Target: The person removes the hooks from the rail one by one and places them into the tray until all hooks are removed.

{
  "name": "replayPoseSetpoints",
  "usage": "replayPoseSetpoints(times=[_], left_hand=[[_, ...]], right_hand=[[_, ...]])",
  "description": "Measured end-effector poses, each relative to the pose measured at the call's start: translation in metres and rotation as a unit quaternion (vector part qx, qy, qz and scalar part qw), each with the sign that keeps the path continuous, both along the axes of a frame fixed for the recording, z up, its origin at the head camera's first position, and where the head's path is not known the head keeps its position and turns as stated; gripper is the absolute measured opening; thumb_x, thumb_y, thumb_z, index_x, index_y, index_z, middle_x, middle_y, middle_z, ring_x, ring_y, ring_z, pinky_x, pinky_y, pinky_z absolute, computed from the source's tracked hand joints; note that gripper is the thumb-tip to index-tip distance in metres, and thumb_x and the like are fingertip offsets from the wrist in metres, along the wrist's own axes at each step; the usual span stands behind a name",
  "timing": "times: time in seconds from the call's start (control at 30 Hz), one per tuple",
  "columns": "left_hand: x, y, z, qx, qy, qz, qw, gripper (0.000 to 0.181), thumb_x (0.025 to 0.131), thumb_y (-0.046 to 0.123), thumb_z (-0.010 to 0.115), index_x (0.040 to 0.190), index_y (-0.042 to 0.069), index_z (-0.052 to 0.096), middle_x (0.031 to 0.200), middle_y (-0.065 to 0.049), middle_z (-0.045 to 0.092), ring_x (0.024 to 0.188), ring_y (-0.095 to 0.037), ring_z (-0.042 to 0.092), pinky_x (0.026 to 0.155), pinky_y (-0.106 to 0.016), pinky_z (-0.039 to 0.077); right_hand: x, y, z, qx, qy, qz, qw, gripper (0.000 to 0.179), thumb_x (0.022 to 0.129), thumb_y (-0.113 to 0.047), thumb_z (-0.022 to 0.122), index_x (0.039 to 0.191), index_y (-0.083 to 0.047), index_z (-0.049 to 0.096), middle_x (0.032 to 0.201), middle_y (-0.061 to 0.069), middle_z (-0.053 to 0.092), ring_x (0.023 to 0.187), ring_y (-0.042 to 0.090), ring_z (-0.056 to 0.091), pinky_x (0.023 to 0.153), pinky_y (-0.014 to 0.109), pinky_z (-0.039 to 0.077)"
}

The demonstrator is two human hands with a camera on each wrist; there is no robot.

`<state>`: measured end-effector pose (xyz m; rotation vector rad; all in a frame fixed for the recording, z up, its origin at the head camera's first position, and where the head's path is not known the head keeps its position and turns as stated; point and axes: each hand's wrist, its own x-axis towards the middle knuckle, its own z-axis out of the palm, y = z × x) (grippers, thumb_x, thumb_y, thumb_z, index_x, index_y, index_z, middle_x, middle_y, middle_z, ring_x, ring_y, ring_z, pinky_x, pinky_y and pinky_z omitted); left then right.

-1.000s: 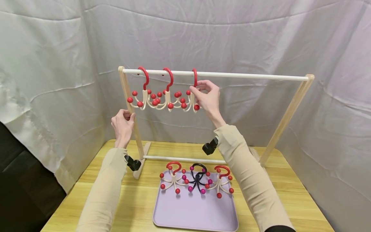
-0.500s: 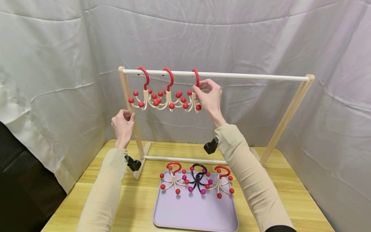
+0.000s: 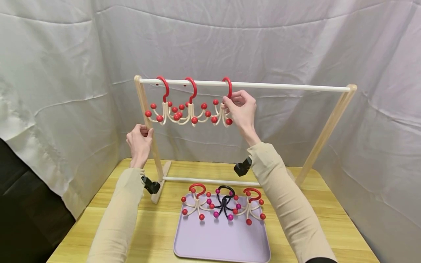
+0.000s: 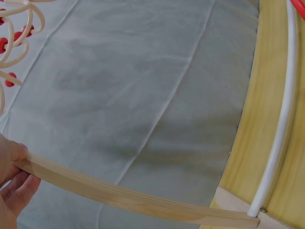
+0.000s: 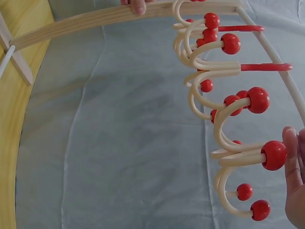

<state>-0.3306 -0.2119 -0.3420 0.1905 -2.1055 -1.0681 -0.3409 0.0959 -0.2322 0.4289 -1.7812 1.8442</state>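
Three cream multi-prong hangers with red hooks and red ball tips hang from the white rail (image 3: 283, 86) of a wooden rack. My right hand (image 3: 242, 109) pinches the rightmost hanger (image 3: 229, 86) at the base of its red hook, which is over the rail. To its left hang the middle hanger (image 3: 192, 109) and the leftmost hanger (image 3: 165, 109), their prongs overlapping in the head view. My left hand (image 3: 139, 142) grips the rack's left post (image 3: 156, 157) between thumb and fingers; the left wrist view shows the fingertips around the post (image 4: 119, 196).
A lilac tray (image 3: 220, 241) lies on the wooden table in front of the rack. At its back edge rest two cream-and-red hangers (image 3: 197, 202) and a black hanger (image 3: 224, 204) with magenta balls. A lower white bar (image 3: 210, 180) joins the rack's feet. Grey cloth hangs behind.
My right hand has slid the rightmost hanger a little to the right along the rail, widening its gap from the middle one. My left hand stays on the post.
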Motion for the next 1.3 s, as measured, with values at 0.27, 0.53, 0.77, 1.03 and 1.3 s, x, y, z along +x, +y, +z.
replayPoseSetpoints(times=[0.27,0.53,0.77,1.03,1.3], left_hand=[[-0.001,-0.001,0.0,-0.001,0.003,0.001,1.0,0.022,0.095,0.014,0.068,0.106,-0.005,0.067,0.098,-0.024,0.073,0.087,-0.038,0.068,0.092,-0.048,0.047],[0.0,-0.001,0.0,0.0,0.001,0.001,1.0,0.022,0.096,0.015,0.068,0.106,-0.005,0.067,0.097,-0.024,0.073,0.086,-0.037,0.067,0.088,-0.046,0.048],[0.0,-0.001,-0.001,0.003,-0.003,-0.002,1.0,0.023,0.096,0.015,0.067,0.107,-0.005,0.067,0.098,-0.023,0.073,0.086,-0.036,0.067,0.084,-0.041,0.047],[0.001,0.001,0.0,0.0,-0.001,-0.001,1.0,0.023,0.096,0.015,0.067,0.107,-0.005,0.067,0.098,-0.023,0.073,0.086,-0.036,0.068,0.084,-0.043,0.049],[0.001,0.002,0.001,0.001,0.003,-0.002,1.0,0.023,0.096,0.015,0.068,0.107,-0.005,0.067,0.098,-0.024,0.073,0.086,-0.037,0.068,0.085,-0.045,0.05]], right_hand=[[0.003,0.007,0.002,-0.02,0.022,0.019,0.9994,0.015,0.088,-0.003,0.075,0.095,0.004,0.064,0.081,0.008,0.075,0.065,0.008,0.072,0.067,0.024,0.06],[0.01,0.011,0.002,-0.062,0.034,0.029,0.997,0.01,0.087,-0.001,0.075,0.09,-0.002,0.065,0.08,0.005,0.076,0.066,0.013,0.074,0.069,0.026,0.061],[0.013,0.019,0.001,-0.089,0.034,0.037,0.9947,0.008,0.087,0.001,0.074,0.089,0.0,0.066,0.078,0.005,0.076,0.067,0.014,0.075,0.07,0.027,0.061],[0.02,0.03,-0.007,-0.091,0.033,0.046,0.9942,0.006,0.088,0.002,0.072,0.09,0.002,0.067,0.089,0.018,0.077,0.068,0.017,0.075,0.071,0.029,0.061],[0.029,0.04,-0.021,-0.077,0.032,0.061,0.9946,0.008,0.089,0.002,0.072,0.094,0.005,0.066,0.083,0.008,0.077,0.069,0.017,0.075,0.072,0.032,0.061]])
